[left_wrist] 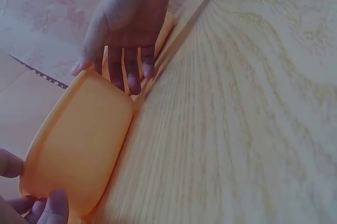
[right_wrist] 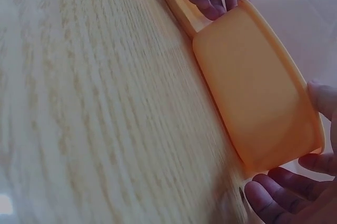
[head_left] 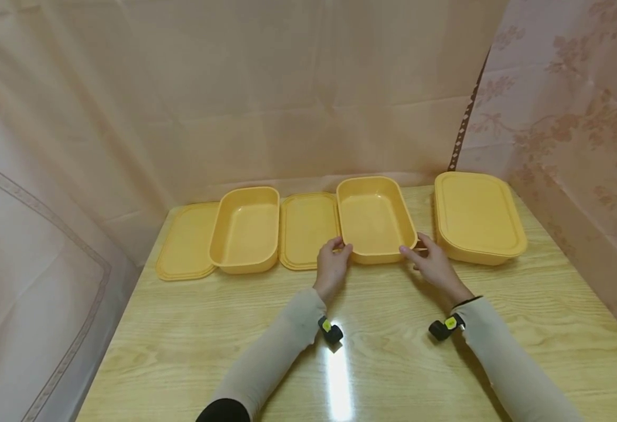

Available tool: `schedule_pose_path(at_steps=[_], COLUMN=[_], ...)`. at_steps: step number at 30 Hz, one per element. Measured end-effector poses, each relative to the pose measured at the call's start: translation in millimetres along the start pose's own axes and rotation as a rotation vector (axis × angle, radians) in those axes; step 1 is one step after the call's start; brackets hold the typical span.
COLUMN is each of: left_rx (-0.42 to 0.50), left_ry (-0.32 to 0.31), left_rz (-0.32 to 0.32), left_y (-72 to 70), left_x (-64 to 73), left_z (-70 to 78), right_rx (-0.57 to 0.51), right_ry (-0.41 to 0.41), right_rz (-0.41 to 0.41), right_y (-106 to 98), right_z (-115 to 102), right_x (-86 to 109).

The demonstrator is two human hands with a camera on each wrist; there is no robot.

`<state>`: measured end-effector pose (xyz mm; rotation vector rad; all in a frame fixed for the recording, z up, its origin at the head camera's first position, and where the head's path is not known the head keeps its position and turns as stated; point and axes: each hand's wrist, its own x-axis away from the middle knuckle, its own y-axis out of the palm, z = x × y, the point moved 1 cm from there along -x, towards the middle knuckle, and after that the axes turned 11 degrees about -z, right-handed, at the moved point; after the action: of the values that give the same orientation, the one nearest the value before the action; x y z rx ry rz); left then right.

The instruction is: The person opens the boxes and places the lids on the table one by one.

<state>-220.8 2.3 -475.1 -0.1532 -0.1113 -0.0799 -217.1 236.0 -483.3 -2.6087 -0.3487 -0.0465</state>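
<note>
An open yellow plastic food container (head_left: 375,217) stands on the table between my hands. My left hand (head_left: 333,266) grips its near left corner, thumb against the front wall. At the near right corner my right hand (head_left: 437,268) pinches the rim, with the thumb on top and the other fingers spread beside the wall. In the left wrist view the container's front wall (left_wrist: 84,139) rises from the wood. The right wrist view shows the same wall (right_wrist: 258,92) with both hands at its ends. A flat yellow lid (head_left: 308,231) lies just left of this container.
Further left are a second open container (head_left: 246,231) and another lid (head_left: 188,241), partly behind it. A lidded container (head_left: 479,217) stands at the right. The wooden table (head_left: 387,375) meets a hanging cloth (head_left: 287,117) along its back edge.
</note>
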Motion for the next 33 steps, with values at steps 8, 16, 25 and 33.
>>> schedule_pose_path(at_steps=[8, 16, 25, 33], left_rx=[-0.015, -0.013, -0.030, -0.073], left_ry=[0.008, 0.016, 0.026, 0.070], left_rz=[0.017, 0.013, 0.016, 0.042], left_y=[0.0, -2.6, -4.1, -3.3], left_x=[-2.6, -1.0, -0.5, 0.2], left_z=[1.8, 5.2, 8.9, 10.0], right_rx=[0.040, 0.100, 0.203, 0.257], right_ry=[0.028, 0.031, 0.052, 0.026], right_rz=[-0.016, -0.049, -0.101, -0.047], right_y=[-4, -13, -21, -25], right_z=[-2, -8, -15, -20], right_x=[-1.4, 0.0, 1.7, 4.2])
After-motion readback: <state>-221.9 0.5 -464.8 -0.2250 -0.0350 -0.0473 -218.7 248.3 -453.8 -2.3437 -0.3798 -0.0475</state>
